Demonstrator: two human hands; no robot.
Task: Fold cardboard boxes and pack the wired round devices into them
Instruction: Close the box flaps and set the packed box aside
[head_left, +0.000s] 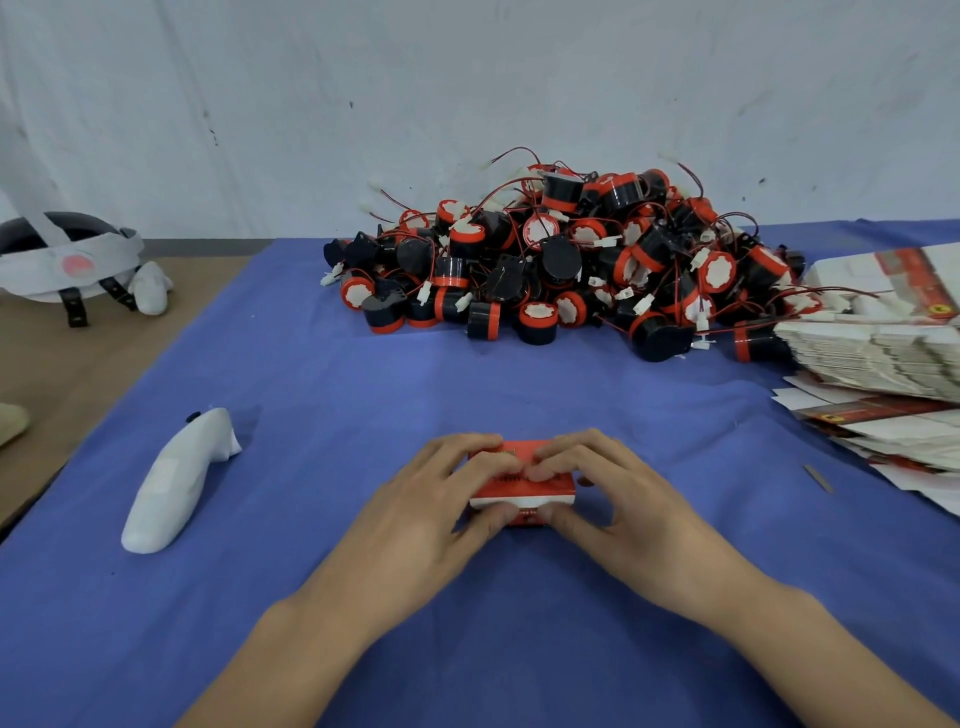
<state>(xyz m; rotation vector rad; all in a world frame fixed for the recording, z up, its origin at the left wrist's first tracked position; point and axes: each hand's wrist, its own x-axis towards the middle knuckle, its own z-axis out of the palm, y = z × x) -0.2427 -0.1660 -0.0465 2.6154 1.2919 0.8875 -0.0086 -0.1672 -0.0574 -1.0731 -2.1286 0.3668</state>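
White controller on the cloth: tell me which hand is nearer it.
Left. The left hand holds the box's left side, the controller lying apart to its left; the right hand holds the box's right side, farther off.

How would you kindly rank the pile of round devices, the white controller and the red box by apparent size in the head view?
1. pile of round devices
2. white controller
3. red box, though the left hand and right hand cover part of it, so its margin below the controller is unsure.
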